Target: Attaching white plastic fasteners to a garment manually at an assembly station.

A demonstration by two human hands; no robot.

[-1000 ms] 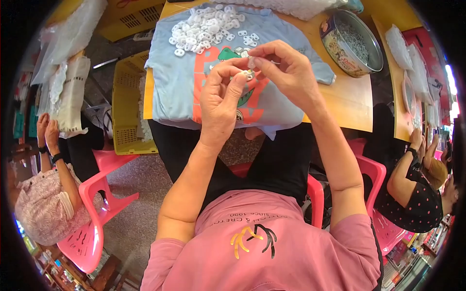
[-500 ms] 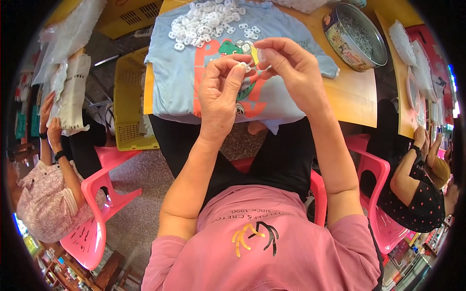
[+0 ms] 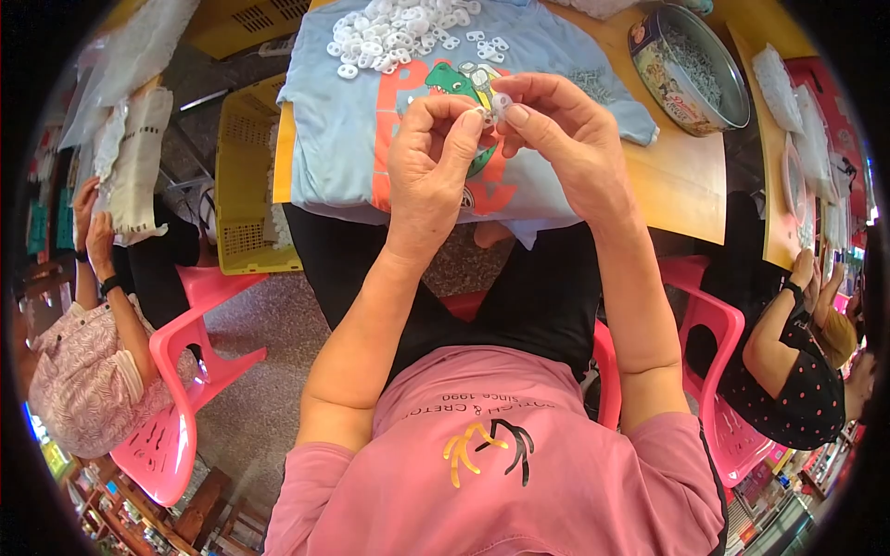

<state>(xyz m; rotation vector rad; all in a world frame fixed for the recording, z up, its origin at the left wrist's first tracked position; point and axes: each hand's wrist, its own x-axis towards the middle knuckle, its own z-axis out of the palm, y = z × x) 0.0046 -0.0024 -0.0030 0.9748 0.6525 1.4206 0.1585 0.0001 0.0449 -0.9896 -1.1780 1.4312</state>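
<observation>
Above a blue shirt (image 3: 334,139) with a dinosaur print, my two hands meet in front of me. Between thumb and fingers, my left hand (image 3: 431,162) pinches a small white plastic part (image 3: 486,116). A second small white plastic part (image 3: 502,104) sits in the pinch of my right hand (image 3: 570,139), right up against the first. Whether the two are joined cannot be made out. On the far left of the shirt lies a pile of white plastic parts with holes (image 3: 394,35). Several more small white parts (image 3: 489,46) lie apart, to the right of that pile.
A round tin (image 3: 640,69) of small metal pieces stands at the table's far right; more metal pieces (image 3: 591,85) lie on the shirt. Left of the wooden table (image 3: 686,185) is a yellow crate (image 3: 246,199). People sit on both sides, near pink chairs (image 3: 176,417).
My hands have come closer together, bringing the two white parts into contact or nearly so. My left hand has shifted slightly right.
</observation>
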